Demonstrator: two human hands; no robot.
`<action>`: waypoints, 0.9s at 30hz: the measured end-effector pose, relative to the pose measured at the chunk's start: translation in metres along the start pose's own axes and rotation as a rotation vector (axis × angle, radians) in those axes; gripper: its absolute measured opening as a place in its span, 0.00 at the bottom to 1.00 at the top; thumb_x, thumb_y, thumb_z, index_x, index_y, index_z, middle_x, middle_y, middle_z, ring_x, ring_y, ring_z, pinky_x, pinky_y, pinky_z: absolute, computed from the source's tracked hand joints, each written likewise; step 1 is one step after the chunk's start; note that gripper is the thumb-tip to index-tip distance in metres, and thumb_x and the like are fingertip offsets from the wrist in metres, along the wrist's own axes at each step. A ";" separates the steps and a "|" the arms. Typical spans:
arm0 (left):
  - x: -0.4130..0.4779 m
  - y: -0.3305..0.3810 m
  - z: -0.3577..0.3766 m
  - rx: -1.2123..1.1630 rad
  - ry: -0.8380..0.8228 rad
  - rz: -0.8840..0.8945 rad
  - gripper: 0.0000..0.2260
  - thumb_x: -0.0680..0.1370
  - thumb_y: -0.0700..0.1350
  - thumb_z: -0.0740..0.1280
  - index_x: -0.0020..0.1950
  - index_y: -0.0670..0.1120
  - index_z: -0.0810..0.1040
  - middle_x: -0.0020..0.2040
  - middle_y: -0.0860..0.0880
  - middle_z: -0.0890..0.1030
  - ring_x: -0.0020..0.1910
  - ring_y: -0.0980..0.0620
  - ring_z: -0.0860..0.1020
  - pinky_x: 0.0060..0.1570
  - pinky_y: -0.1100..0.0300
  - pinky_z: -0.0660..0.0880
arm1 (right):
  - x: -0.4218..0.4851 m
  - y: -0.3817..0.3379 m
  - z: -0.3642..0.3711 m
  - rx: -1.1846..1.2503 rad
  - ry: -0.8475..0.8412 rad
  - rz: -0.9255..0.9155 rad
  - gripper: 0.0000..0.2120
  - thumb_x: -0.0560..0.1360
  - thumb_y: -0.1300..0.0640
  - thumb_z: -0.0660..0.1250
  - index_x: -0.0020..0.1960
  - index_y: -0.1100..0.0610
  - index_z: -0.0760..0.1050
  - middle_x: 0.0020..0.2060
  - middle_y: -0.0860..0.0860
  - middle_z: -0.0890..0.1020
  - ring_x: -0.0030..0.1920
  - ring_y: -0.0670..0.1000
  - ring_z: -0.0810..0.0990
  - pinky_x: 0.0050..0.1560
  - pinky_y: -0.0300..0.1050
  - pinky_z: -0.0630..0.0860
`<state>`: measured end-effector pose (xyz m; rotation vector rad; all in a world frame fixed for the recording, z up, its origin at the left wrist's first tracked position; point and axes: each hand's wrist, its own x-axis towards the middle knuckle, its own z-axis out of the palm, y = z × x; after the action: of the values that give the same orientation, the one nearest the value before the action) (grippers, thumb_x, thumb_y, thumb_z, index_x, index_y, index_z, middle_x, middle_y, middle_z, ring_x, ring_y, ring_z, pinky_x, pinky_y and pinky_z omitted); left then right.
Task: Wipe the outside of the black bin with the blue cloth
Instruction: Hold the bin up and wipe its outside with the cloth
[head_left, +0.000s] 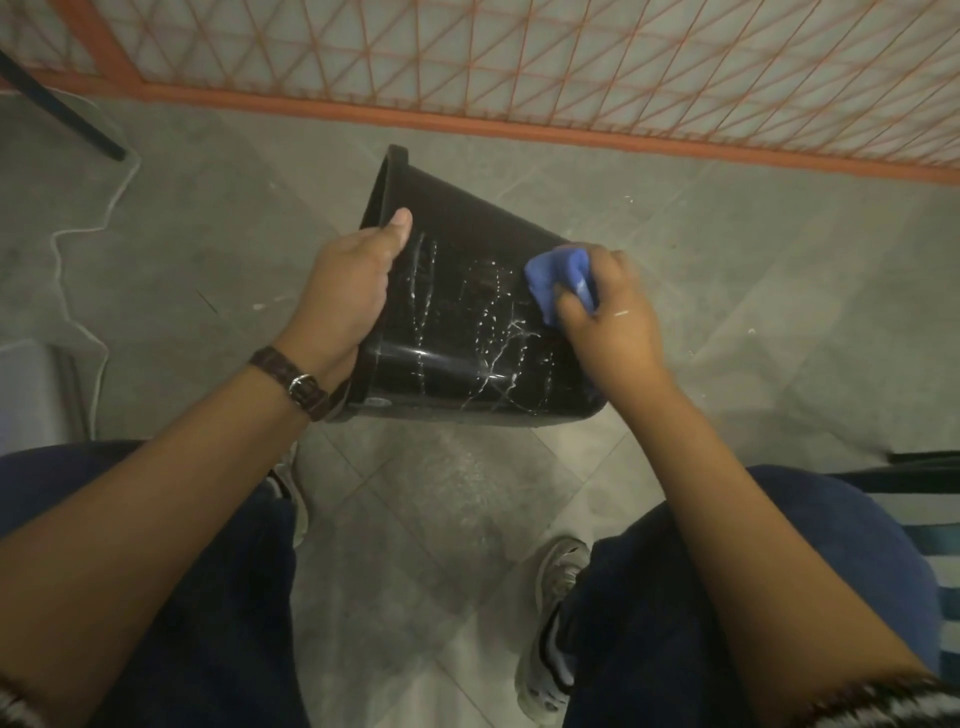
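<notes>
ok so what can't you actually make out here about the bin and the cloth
- Head view: the black bin's inside and far side, hidden by its own near wall.
- Head view: the bin wall under the blue cloth and right hand, covered by them.
- Head view: the left hand's fingers, behind the bin; only the thumb shows.
- Head view: the cloth's full size, bunched in the right hand.
</notes>
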<state>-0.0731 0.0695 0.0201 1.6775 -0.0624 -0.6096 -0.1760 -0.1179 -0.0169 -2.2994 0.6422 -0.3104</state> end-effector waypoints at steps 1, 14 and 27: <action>0.000 0.001 -0.001 0.008 0.011 0.001 0.22 0.68 0.64 0.65 0.42 0.45 0.77 0.47 0.43 0.80 0.52 0.46 0.79 0.60 0.40 0.73 | -0.004 -0.003 0.003 0.049 -0.046 -0.052 0.10 0.71 0.57 0.62 0.52 0.51 0.73 0.50 0.49 0.73 0.44 0.48 0.72 0.40 0.39 0.66; 0.009 0.000 -0.008 -0.032 0.070 -0.020 0.28 0.60 0.68 0.65 0.49 0.48 0.73 0.46 0.45 0.74 0.44 0.45 0.74 0.58 0.35 0.72 | -0.011 -0.006 0.009 0.151 -0.140 -0.191 0.06 0.65 0.55 0.60 0.40 0.53 0.72 0.48 0.54 0.80 0.48 0.52 0.78 0.49 0.52 0.76; 0.009 -0.002 -0.010 0.019 0.075 -0.038 0.26 0.64 0.68 0.64 0.46 0.46 0.74 0.47 0.42 0.78 0.47 0.45 0.78 0.60 0.36 0.72 | -0.009 -0.003 0.000 0.261 -0.101 -0.062 0.06 0.65 0.62 0.63 0.41 0.55 0.71 0.34 0.41 0.73 0.36 0.38 0.72 0.39 0.32 0.70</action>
<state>-0.0617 0.0752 0.0155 1.7214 0.0178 -0.5756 -0.1823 -0.1113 -0.0147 -2.0726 0.4518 -0.2871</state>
